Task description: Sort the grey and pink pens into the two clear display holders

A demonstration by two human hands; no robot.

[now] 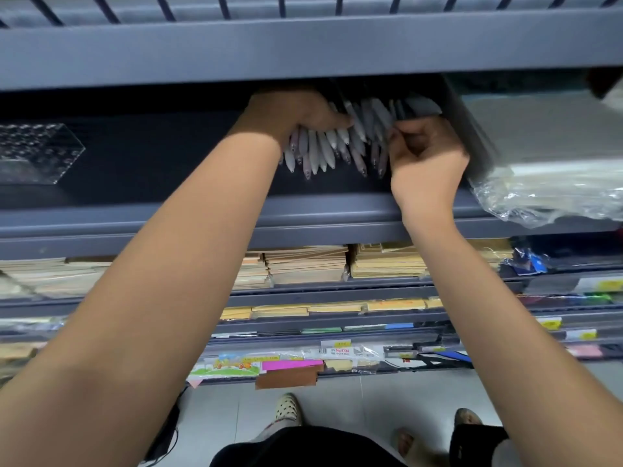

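Head: left hand (pixel 298 113), right hand (pixel 425 153) around pens (pixel 320 146)

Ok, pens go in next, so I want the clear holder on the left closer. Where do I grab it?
Probably its right end, pinched top and bottom, coming from the shelf front: the clear holder lies flat and low, holes facing up, and that end is nearest the left hand gripping the pens.
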